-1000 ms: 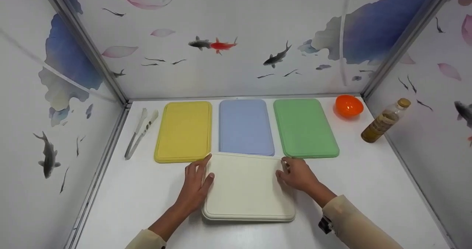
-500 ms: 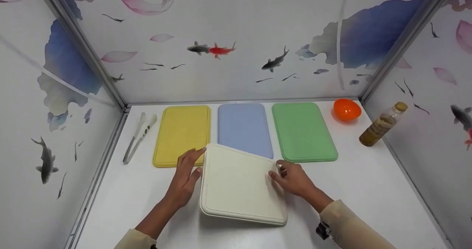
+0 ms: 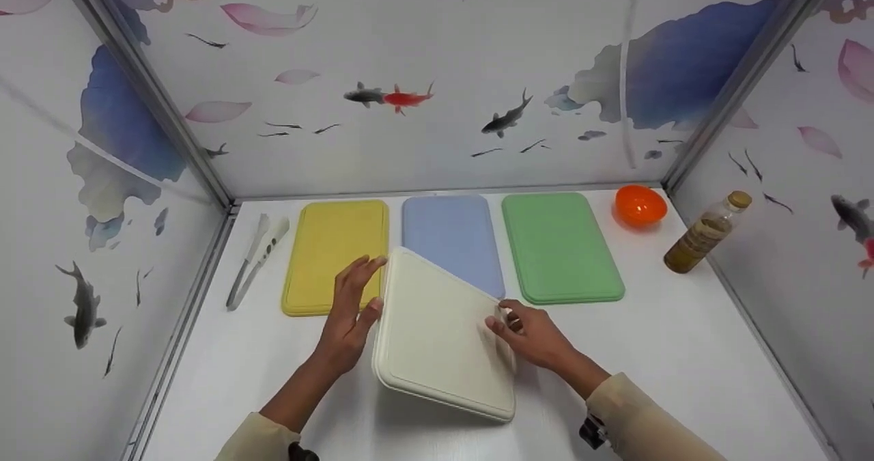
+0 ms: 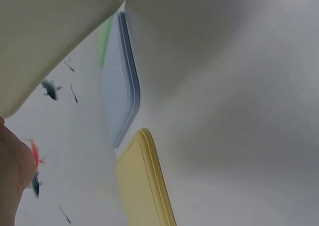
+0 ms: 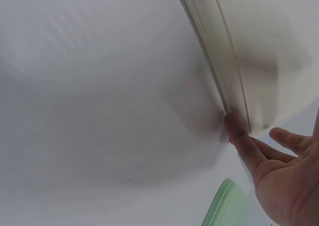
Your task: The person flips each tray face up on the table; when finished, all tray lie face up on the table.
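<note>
A cream cutting board [image 3: 444, 338] is tilted between both hands in the head view, left side raised and lower right corner near the table. My left hand [image 3: 348, 321] has its thumb and fingertips against the board's left edge, the fingers fairly straight. At the far right corner my right hand [image 3: 536, 334] pinches the rim, thumb over the face and fingers at the edge. In the right wrist view the fingertips of the right hand [image 5: 284, 181] meet the cream rim [image 5: 214, 51]. Only a piece of the left hand [image 4: 15, 168] shows in the left wrist view.
Yellow [image 3: 338, 242], blue [image 3: 450, 232] and green [image 3: 563, 246] cutting boards lie in a row behind. Tongs [image 3: 258, 263] lie at the left. An orange bowl [image 3: 640, 206] and a bottle of oil [image 3: 707, 235] stand at the right. White walls enclose the table's back and sides.
The cream board has tilted further, its left side rising and its right side turned down. The left hand has risen with that edge; the right hand has shifted slightly left.
</note>
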`<state>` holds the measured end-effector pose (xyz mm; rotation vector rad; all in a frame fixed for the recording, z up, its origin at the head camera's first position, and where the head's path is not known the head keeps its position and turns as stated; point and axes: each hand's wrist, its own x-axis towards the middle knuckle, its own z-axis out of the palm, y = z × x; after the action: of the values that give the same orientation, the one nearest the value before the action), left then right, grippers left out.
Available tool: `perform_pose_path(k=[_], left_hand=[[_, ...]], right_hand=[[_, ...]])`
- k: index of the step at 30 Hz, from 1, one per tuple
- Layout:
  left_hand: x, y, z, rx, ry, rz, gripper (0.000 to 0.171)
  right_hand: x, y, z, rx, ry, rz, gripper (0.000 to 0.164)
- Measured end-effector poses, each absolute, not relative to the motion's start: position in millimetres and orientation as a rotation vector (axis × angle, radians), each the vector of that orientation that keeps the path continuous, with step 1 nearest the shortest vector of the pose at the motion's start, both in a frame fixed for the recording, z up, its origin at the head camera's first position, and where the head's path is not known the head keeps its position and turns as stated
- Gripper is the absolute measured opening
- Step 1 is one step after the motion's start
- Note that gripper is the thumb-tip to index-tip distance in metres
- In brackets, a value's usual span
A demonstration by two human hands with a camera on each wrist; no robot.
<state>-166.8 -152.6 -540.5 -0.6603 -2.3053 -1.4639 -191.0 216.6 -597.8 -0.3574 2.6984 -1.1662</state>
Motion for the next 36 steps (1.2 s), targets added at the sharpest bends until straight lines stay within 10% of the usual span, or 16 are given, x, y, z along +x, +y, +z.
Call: perform_pose_path(k=[36], left_hand=[[-176, -91, -478, -0.79, -2.219, -1.493, 0.076]], right_hand=[[-182, 190, -590, -0.434, 2.534, -1.282, 0.064]])
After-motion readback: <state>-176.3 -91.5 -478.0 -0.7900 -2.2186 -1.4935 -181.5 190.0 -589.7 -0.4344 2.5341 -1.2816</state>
